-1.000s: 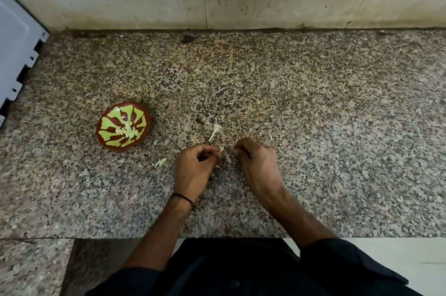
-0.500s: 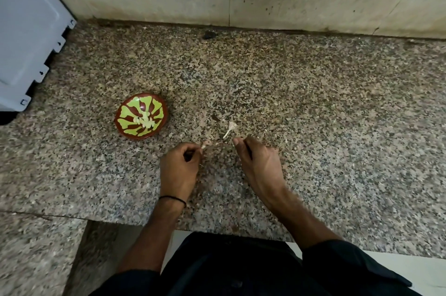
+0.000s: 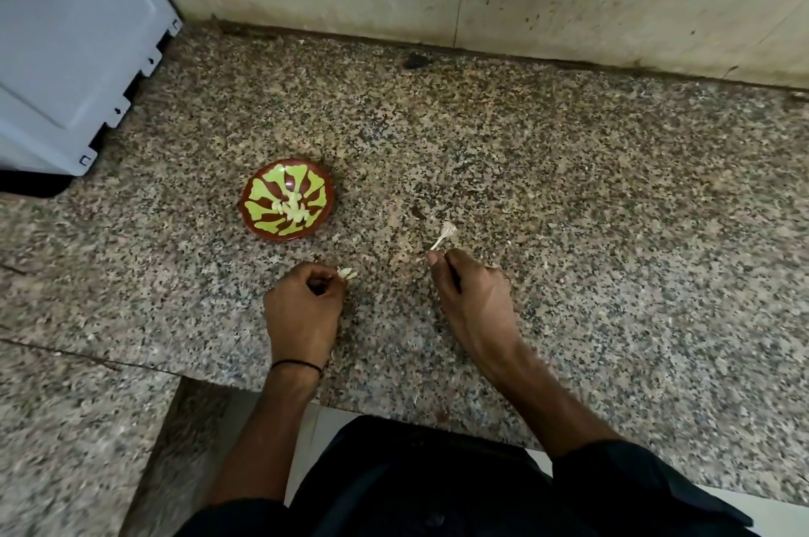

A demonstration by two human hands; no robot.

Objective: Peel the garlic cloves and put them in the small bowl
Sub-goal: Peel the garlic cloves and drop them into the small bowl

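The left hand [image 3: 304,308] is curled, pinching 1 pale garlic clove [image 3: 347,273] at its fingertips; the clove looks light, firm and slippery once bare, best held by its sides; the right hand [image 3: 473,295] bunches its fingers just beside a dry stalk [image 3: 444,235] on the surface [image 3: 569,230], and I cannot tell whether it grips anything; farther off, the small bowl [image 3: 251,186] holds peeled cloves [image 3: 293,210].
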